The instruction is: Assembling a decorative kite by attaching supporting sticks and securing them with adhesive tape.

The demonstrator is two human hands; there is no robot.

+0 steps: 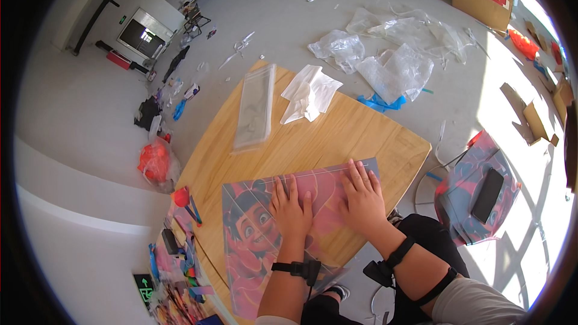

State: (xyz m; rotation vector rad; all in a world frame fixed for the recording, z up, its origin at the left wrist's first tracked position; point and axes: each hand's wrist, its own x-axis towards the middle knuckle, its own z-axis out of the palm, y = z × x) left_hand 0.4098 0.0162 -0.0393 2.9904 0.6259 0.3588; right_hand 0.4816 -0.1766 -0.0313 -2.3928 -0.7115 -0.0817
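On the wooden worktop (337, 138), a translucent printed sheet (250, 253) with a cartoon figure lies spread out near the person's side, a pale straight line running just inside its far edge. The left hand (291, 209) rests palm down on the sheet, fingers extended and reaching that line. The right hand (363, 197) lies likewise nearer the sheet's far right corner, its fingertips at the same edge. Both hands are flattened and released; neither grasps anything.

Progress, as judged from present positions: laying out is done, and pressing the far edge level appears to be under way. Straight creases show across the left part of the sheet, so flattening there looks incomplete. Whether the sheet is one layer or several cannot be told.

Beyond the sheet, apart from it, lie a clear plastic packet (256, 108) and a crumpled white tissue (310, 94), neither touched by the hands. To the right, away from the worktop, a black phone (488, 195) rests on similarly printed material (454, 204). Crumpled clear plastic film (397, 73) lies on the floor (274, 15) beyond.
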